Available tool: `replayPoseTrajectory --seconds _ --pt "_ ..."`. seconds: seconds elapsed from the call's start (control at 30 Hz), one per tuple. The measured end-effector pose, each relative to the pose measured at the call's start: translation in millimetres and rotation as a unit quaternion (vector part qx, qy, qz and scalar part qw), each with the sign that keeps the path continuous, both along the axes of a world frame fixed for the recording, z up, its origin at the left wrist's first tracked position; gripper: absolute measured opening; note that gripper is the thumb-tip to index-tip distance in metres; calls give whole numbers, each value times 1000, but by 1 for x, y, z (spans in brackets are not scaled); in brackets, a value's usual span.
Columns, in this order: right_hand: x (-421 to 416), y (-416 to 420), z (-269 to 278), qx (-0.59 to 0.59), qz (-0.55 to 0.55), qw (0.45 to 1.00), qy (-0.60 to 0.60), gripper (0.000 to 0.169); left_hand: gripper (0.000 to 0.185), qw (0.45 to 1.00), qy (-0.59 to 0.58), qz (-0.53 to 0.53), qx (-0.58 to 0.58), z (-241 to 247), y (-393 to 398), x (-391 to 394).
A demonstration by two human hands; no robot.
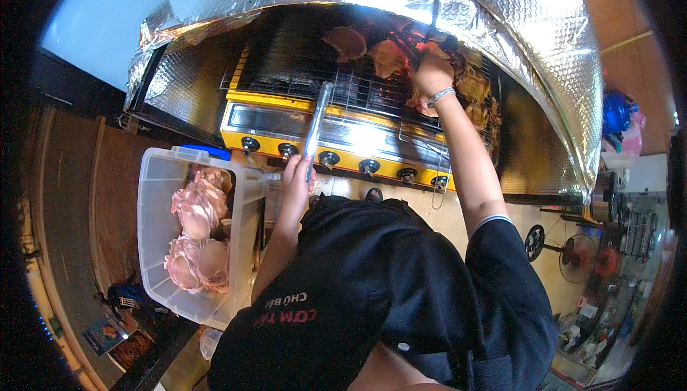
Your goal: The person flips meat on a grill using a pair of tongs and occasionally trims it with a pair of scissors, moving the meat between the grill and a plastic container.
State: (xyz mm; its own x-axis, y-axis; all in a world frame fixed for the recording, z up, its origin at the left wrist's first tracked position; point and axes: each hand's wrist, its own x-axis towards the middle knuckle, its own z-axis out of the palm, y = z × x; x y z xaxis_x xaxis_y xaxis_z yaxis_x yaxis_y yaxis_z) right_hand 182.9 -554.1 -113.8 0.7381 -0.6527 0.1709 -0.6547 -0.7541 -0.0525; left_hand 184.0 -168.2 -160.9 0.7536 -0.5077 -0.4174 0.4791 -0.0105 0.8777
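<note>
My left hand (295,179) grips the lower end of a long shiny metal tool, apparently a pair of tongs (320,114), which points up over the front edge of a yellow gas grill (343,109). My right hand (433,73), with a bracelet at the wrist, reaches across the wire grate (370,93). Its fingers are among the meat near the glowing red back of the grill, and what they hold is hidden. Just left of that hand lie a pale meat slice (388,59) and another slice (344,44). Browned pieces of meat (472,84) sit to its right.
Silver foil insulation (558,53) hoods the grill. Black knobs (328,159) line its yellow front. At left stands a clear plastic bin (147,219) holding raw meat slices (198,211). Wire handles (441,176) stick out past the front edge. A fan (577,257) stands at right.
</note>
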Motion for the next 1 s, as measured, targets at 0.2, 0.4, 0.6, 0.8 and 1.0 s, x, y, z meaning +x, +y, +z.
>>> replayPoseTrajectory --seconds 0.2,0.4,0.6,0.8,1.0 --pt "-33 8 32 57 -45 997 29 42 22 1000 -8 -12 18 -5 3 6" --pt "-90 -86 -24 120 -144 959 -213 48 23 999 -27 -3 36 -6 6 3" --pt "-137 -196 -135 140 -99 940 -294 33 24 997 -35 -54 39 4 -13 6" --pt "-96 -107 -42 258 -131 957 -24 50 23 996 -51 -19 65 3 -2 2" --pt "-102 -42 22 -51 -39 996 -54 45 23 998 -38 -4 59 3 1 -3"
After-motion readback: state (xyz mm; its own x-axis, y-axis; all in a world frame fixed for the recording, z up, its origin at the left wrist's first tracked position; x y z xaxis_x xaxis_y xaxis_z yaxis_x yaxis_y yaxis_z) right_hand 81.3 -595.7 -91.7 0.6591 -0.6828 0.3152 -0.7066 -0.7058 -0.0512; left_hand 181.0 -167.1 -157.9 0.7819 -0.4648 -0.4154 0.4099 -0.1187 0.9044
